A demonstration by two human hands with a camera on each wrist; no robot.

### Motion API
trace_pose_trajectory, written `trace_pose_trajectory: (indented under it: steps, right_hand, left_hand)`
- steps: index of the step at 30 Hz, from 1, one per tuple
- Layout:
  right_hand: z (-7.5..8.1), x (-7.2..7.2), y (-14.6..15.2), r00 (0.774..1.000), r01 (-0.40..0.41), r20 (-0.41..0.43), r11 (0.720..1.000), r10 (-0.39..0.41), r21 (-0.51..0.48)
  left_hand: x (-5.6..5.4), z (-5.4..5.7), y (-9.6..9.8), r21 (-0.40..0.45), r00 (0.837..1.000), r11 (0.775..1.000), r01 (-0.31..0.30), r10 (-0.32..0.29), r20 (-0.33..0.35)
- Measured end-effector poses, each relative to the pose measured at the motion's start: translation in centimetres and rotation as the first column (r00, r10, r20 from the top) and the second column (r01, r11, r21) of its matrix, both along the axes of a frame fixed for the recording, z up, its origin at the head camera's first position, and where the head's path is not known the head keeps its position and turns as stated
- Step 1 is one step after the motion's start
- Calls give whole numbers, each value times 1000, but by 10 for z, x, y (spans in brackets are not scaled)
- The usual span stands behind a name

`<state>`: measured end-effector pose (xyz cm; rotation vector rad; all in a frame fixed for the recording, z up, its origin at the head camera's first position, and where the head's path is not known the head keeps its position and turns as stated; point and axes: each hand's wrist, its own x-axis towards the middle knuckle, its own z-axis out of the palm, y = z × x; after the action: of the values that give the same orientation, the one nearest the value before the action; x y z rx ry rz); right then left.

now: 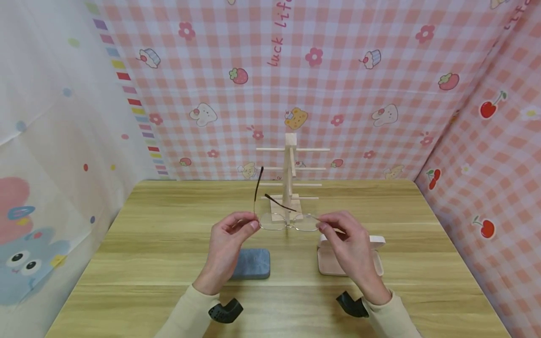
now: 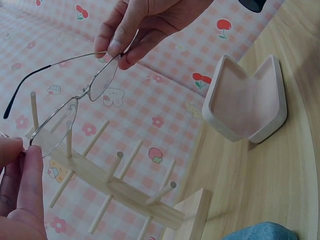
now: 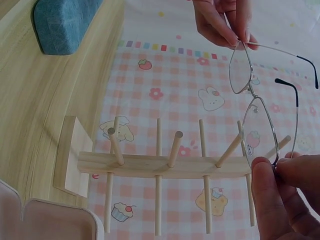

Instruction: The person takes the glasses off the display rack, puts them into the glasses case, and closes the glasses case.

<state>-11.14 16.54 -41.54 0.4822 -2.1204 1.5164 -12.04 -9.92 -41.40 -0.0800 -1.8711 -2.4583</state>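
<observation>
A pair of thin metal-framed eyeglasses is held up above the table, temples unfolded and pointing away with dark tips. My left hand pinches one outer corner of the frame between thumb and fingers. At the opposite corner, my right hand pinches the hinge area the same way. Behind the eyeglasses stands a wooden display rack with several pegs; in the right wrist view the lower lens overlaps the end pegs.
A closed blue glasses case lies near my left hand. An open case, white outside and pinkish inside, sits on the wooden table, partly hidden behind my right hand in the head view. Patterned cloth hangs behind the table.
</observation>
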Motion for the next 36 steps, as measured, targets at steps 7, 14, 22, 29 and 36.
trace_pose_trajectory:
  steps: [7,14,22,29,36]
  right_hand:
    - [2,1,-1,1000,4,2,1000,-4,5]
    - [2,1,-1,1000,2,-16,1000,-1,27]
    - [2,1,-1,1000,-9,-20,999,10,37]
    - [1,1,-1,999,-21,-31,999,22,44]
    - [1,1,-1,999,-27,-43,998,29,50]
  left_hand:
    - [0,0,0,7,1000,1000,2,-2,1]
    - [0,0,-1,7,1000,1000,-1,1,-7]
    - [0,0,-2,-3,1000,1000,-2,2,-4]
    - [0,-1,-2,1,1000,1000,-4,4,-29]
    - [-1,-2,-1,-25,997,999,-27,25,-76]
